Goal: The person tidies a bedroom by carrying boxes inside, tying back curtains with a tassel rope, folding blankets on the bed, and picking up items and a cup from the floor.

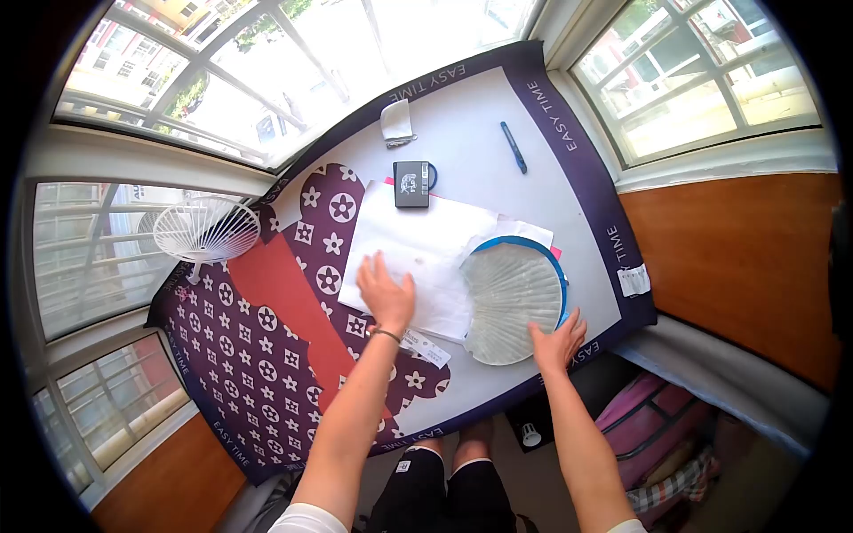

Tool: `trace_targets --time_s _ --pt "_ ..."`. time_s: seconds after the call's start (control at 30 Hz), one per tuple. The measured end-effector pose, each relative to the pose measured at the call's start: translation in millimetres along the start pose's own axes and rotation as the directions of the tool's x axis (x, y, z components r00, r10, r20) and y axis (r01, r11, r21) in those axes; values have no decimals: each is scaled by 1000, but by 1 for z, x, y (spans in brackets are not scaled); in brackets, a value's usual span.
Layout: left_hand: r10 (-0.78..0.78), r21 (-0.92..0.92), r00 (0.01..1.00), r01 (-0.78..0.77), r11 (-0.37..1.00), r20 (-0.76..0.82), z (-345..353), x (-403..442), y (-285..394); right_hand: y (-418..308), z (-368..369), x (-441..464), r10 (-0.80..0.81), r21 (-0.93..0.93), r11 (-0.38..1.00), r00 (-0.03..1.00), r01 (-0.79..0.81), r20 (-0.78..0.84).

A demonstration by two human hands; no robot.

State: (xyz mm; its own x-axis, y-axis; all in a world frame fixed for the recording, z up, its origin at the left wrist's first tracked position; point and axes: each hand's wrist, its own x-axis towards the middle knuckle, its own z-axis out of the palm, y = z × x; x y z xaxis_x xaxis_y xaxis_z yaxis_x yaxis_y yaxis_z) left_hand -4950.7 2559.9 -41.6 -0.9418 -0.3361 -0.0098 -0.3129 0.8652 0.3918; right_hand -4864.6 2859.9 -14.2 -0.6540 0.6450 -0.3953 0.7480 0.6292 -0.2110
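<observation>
Hands are held apart over the desk (pixel 582 218). Left hand (pixel 387 291) is spread, fingers loose, nothing seen gripped; it is placed over the white paper (pixel 373 226), contact cannot be told. Ribbed round fan (pixel 506 298) is laid flat at 3 o'clock from the left hand, its left side overlapping the paper. Blue edging (pixel 565 289) is fitted on its rim from about 11 to 3 o'clock. Right hand (pixel 558 342) is set at the fan's 4 o'clock edge, thumb over the face; whether the rim is pinched cannot be told. Black box (pixel 409 188) is placed at the paper's 12 o'clock edge, with a blue ring (pixel 434 175) partly hidden behind it. Blue pen (pixel 514 147) is laid at 12 o'clock from the fan. White printed label (pixel 426 348) is seen at 5 o'clock from the left hand, white packet (pixel 634 281) at 3 o'clock from the fan.
</observation>
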Motion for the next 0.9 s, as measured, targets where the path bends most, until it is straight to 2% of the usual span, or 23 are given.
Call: trace_targets --time_s 0.03,0.07,0.1,0.17,0.2,0.23,0.3,0.37,0.4,0.43,0.5,0.57,0.6,0.63,0.67,0.7,0.73,0.8,0.9 --pt "-183 -11 983 184 983 19 -10 30 -28 -12 -4 -7 -129 -97 987 991 127 -19" --pt "-365 107 929 357 928 62 -13 48 -43 -19 -5 -8 -260 -195 948 965 250 -23" --pt "-400 -17 888 415 910 226 -17 57 -48 -20 -3 -2 -199 -164 967 980 197 8" --pt "-373 -219 757 552 804 537 -29 67 -57 -19 -2 10 -68 -102 992 994 76 81" --pt "-222 -247 762 447 860 608 -37 59 -57 -23 -14 9 -58 18 998 993 57 103" --pt "-166 -299 708 483 823 686 -39 46 -62 -7 -8 16 -55 87 995 997 51 49" --pt "-217 -209 650 513 832 729 -54 18 -78 37 7 44 -42 224 973 997 55 -58" --pt "-223 -356 704 574 738 674 -83 -26 -108 47 -18 64 17 416 909 1000 -14 -4" --pt "-222 -409 734 573 710 642 -101 -48 -123 55 -20 76 -17 412 908 991 73 -136" --pt "-229 -456 758 574 680 611 -122 -73 -135 61 -26 88 -25 411 908 991 76 -129" --pt "-257 -508 812 540 671 524 -164 -117 -147 59 -40 103 -41 346 936 994 72 -97" --pt "-332 -310 836 486 817 436 -204 -144 -132 40 -50 93 -123 39 990 959 137 -254" --pt "-348 -294 845 481 826 406 -205 -161 -144 39 -41 85 -266 15 960 930 279 -255" --pt "-350 -329 859 475 816 374 -211 -171 -144 25 -33 60 -370 24 923 903 384 -220" --pt "-350 -369 873 466 804 341 -215 -179 -139 1 -29 28 -481 127 861 869 493 -115" --pt "-348 -406 885 454 793 309 -220 -185 -133 -14 -19 1 -554 307 813 821 495 141" --pt "-349 -462 898 437 771 267 -227 -185 -125 -26 2 -25 -655 433 727 727 533 206" --pt "-351 -499 887 459 735 300 -224 -196 -153 -42 52 -52 -552 545 775 763 321 336" --pt "-426 -557 836 549 624 346 -216 -202 -182 -65 80 -68 -450 483 860 694 166 562"
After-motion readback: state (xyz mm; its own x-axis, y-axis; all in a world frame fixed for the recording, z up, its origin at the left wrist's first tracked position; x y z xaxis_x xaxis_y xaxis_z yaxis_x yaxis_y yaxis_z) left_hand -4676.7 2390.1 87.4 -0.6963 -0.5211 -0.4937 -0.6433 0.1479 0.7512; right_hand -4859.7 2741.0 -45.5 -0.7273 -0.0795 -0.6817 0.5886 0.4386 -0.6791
